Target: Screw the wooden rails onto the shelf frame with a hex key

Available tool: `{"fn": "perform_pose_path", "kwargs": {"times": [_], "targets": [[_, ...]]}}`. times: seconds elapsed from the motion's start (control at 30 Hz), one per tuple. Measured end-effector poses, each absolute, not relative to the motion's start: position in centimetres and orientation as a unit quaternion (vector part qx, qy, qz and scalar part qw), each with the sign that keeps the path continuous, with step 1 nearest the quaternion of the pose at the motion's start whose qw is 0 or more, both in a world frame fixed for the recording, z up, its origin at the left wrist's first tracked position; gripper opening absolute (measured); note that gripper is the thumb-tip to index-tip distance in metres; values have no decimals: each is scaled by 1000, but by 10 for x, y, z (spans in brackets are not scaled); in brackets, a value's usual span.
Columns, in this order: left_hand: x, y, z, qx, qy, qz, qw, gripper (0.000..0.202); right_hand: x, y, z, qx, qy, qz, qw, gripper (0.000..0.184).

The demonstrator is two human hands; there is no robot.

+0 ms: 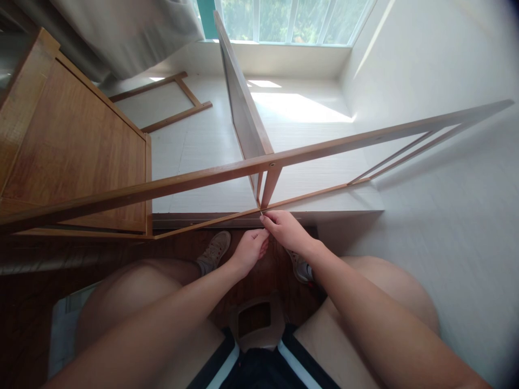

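Indoors, beside a bright window, a seated person works low at a wooden frame, the right hand pinching a small thin piece between thumb and forefinger where the lower rail meets a board. The left hand sits just below, fingers curled, possibly to steady the other; whether it grips anything, one cannot tell.

The frame runs slantwise across the view, its joint directly before the person, probably so both hands can reach it together. Behind it, the board stands on edge over a white ledge, apparently propped by its meeting with the frame. The knees are spread wide, one to each side, which leaves the arms room between them (a pair of shoes peeks out below).

The thin piece is mostly covered by the fingertips, too small to name. The top rail's left end is cut off by the picture's edge, while the left palm is turned out of sight. Shadow blurs the floor, and a pale object between the thighs, perhaps a stool, is only partly visible.
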State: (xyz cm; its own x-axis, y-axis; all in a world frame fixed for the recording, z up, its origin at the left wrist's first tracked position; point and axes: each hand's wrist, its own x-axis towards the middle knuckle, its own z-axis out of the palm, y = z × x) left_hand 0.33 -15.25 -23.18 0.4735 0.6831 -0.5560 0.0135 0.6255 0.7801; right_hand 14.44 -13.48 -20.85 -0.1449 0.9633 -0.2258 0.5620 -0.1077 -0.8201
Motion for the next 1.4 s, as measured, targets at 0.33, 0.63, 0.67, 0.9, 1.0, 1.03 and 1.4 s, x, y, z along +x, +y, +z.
{"fn": "perform_pose_path", "kwargs": {"times": [0.33, 0.63, 0.67, 0.9, 1.0, 1.03, 1.4], "targets": [[-4, -140, -234, 406, 441, 236, 765, 46, 144, -135, -209, -606, -620, 436, 242, 33], [-6, -136, -233, 454, 472, 202, 728, 49, 146, -134, -212, -580, -603, 483, 259, 33], [-5, -136, -231, 452, 478, 199, 726, 49, 146, -134, -213, -574, -602, 488, 263, 33], [-2, -135, -219, 455, 518, 178, 703, 49, 144, -135, -218, -565, -576, 514, 292, 33], [0, -134, -214, 468, 545, 159, 677, 48, 142, -136, -220, -563, -554, 532, 306, 34], [0, -133, -213, 474, 554, 153, 668, 48, 141, -137, -220, -562, -545, 539, 311, 34], [-16, -110, -202, 716, 489, 57, 495, 48, 140, -142, -221, -588, -572, 481, 309, 37]]}}
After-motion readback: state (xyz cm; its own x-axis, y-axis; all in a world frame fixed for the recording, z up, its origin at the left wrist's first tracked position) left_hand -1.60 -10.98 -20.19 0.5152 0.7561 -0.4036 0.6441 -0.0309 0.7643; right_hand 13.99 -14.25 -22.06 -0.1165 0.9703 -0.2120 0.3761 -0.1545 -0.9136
